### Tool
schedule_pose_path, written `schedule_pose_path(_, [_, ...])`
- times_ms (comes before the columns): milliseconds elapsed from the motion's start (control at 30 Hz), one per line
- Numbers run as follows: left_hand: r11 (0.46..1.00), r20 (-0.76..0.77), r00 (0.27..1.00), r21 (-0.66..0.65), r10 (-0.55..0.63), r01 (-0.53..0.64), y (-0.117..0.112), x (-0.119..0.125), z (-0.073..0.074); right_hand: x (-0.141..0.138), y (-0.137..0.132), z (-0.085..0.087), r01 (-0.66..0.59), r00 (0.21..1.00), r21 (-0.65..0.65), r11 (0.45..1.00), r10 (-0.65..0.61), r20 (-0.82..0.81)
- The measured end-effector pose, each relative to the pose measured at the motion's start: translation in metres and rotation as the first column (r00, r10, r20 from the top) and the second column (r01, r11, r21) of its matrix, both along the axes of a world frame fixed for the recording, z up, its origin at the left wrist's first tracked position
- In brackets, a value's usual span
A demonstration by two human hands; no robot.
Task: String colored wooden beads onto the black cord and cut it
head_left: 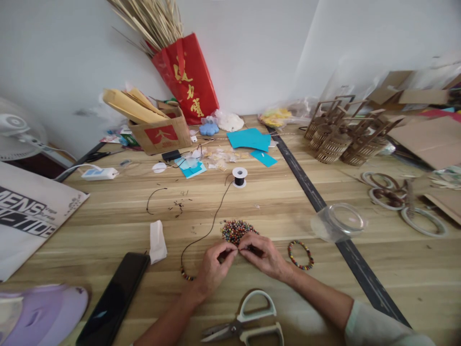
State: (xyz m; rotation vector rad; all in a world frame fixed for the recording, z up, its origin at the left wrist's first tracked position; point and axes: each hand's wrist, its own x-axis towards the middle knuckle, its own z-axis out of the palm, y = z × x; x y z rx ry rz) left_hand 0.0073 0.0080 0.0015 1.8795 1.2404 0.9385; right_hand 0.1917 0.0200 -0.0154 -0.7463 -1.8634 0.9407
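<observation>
My left hand and my right hand meet fingertip to fingertip, both pinched, just in front of a pile of small multicoloured beads. What sits between the fingertips is too small to make out. A black cord runs from a white spool down to the left of my left hand. Several strung beads hang on it there, and its further course is hidden by that hand. To the right of my right hand lies a finished-looking beaded bracelet.
Scissors lie nearest me, with a black phone and folded white paper at left. A clear plastic jar lies at right. Small bamboo baskets, a red bag and a cardboard box stand at the back.
</observation>
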Motion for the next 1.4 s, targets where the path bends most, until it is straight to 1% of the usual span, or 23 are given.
schedule_pose_path(200, [1.0,-0.006,1.0,0.003,-0.015,0.015,0.001,0.0,-0.001,0.0,0.0,-0.002,-0.004,1.0,-0.008,1.0,0.004,-0.008])
schedule_pose_path(467, [1.0,-0.034,0.999,0.026,-0.014,0.015,0.0,-0.001,-0.008,-0.001,0.0,-0.005,0.002,1.0,0.007,1.0,-0.002,-0.025])
schedule_pose_path(667, [0.999,-0.034,0.999,0.046,-0.022,0.024,0.0,-0.003,-0.013,0.0,0.0,-0.003,0.005,1.0,0.011,1.0,-0.004,-0.022])
schedule_pose_path(833, [0.998,-0.025,0.999,0.049,-0.028,0.029,0.0,-0.004,-0.013,0.0,-0.001,-0.002,0.009,1.0,0.01,1.0,-0.008,-0.019])
schedule_pose_path(1167, [1.0,-0.013,1.0,0.009,-0.003,0.003,0.0,-0.005,-0.014,-0.001,-0.001,-0.001,0.008,1.0,0.005,1.0,-0.008,-0.016])
schedule_pose_path(1400, [0.999,-0.008,1.0,0.033,0.002,-0.002,0.0,-0.005,-0.013,-0.001,-0.001,-0.002,0.013,1.0,0.013,1.0,-0.012,-0.02])
